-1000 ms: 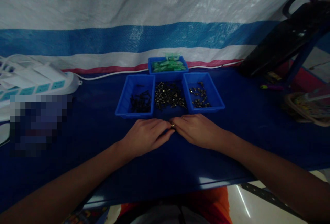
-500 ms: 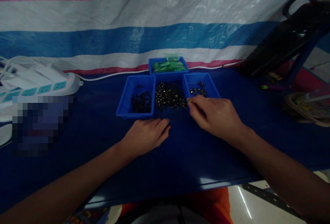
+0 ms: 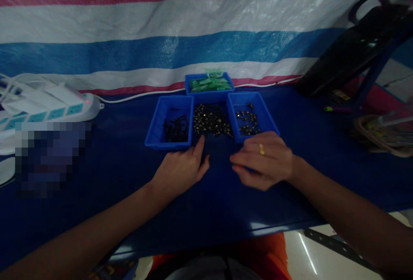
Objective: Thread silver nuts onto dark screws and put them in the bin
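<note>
My left hand [image 3: 180, 166] rests on the blue table, its index finger stretched out to the near edge of a pile of small dark and brass-coloured metal pieces [image 3: 211, 121]. Its thumb stands apart and nothing shows between the fingers. My right hand [image 3: 266, 159], with a gold ring, is just in front of the right blue bin [image 3: 269, 116], fingers pressed together; whatever they may hold is hidden. Several small metal pieces [image 3: 247, 118] lie in that bin. Left of the pile, another blue bin [image 3: 153, 123] holds small black parts [image 3: 177, 128].
Behind the pile stands a blue bin [image 3: 209, 95] with green packets [image 3: 211, 84]. White power strips [image 3: 54, 99] with cables lie at the left. At the right are a black bottle-like object [image 3: 342, 52] and a woven basket [image 3: 364, 140]. A striped sheet [image 3: 161, 17] hangs behind.
My right hand has drawn back from the right bin's left edge towards me, and the small brass piece at its fingertips no longer shows. My left index finger has stretched out to the pile.
</note>
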Tool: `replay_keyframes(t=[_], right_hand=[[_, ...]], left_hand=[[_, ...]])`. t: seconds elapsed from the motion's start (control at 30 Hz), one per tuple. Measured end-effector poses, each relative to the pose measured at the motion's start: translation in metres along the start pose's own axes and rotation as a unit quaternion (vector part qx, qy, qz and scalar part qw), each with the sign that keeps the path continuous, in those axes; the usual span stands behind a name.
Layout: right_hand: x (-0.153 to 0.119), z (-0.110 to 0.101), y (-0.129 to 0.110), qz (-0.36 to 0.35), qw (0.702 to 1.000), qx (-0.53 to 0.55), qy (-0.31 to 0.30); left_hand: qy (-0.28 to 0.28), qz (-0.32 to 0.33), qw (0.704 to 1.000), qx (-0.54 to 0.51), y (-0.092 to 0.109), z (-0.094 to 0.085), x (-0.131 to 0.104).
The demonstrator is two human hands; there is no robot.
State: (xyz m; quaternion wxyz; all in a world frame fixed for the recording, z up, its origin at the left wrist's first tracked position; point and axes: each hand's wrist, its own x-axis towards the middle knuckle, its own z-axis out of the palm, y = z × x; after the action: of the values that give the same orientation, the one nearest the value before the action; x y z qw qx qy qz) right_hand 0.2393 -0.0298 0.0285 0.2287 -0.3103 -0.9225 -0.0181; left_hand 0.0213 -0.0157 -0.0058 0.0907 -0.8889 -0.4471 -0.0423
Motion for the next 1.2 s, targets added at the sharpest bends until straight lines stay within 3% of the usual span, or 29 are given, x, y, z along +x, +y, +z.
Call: replay_keyframes(t=[0.1,0.17,0.2,0.27,0.4,0.47,0.7,0.87,1.0,1.2], right_hand=[[-0.006,0.003,-0.010,-0.092,0.995,0.024,0.027],[-0.003,0.006,-0.014,-0.113,0.991,0.014,0.066],[0.000,0.008,-0.014,-0.119,0.992,0.007,0.052],[0.008,0.012,-0.013,-0.080,0.997,-0.003,0.001],[0.016,0.024,-0.005,0.058,0.985,0.005,-0.165],[0.016,0.027,-0.003,0.093,0.976,0.022,-0.198],[0.016,0.027,-0.005,0.127,0.970,0.035,-0.206],[0.015,0.028,-0.005,0.131,0.970,0.038,-0.201],[0.015,0.029,-0.005,0.136,0.969,0.044,-0.202],[0.015,0.028,-0.006,0.140,0.969,0.037,-0.200]], left_hand=[[-0.016,-0.004,1.000,0.002,0.001,-0.001,0.000],[-0.018,0.003,1.000,0.001,0.001,-0.002,0.000],[-0.016,0.010,1.000,0.001,0.001,-0.002,0.000],[-0.009,0.039,0.999,0.000,0.000,-0.001,-0.002],[0.024,0.112,0.993,-0.026,-0.003,0.001,-0.005],[0.032,0.129,0.991,-0.035,-0.004,0.001,-0.005],[0.000,0.137,0.990,-0.031,-0.004,-0.004,-0.006],[0.017,0.144,0.989,-0.018,-0.002,-0.004,-0.006],[0.046,0.101,0.994,0.003,0.001,-0.002,-0.007],[0.034,0.092,0.995,0.014,0.002,0.000,-0.005]])
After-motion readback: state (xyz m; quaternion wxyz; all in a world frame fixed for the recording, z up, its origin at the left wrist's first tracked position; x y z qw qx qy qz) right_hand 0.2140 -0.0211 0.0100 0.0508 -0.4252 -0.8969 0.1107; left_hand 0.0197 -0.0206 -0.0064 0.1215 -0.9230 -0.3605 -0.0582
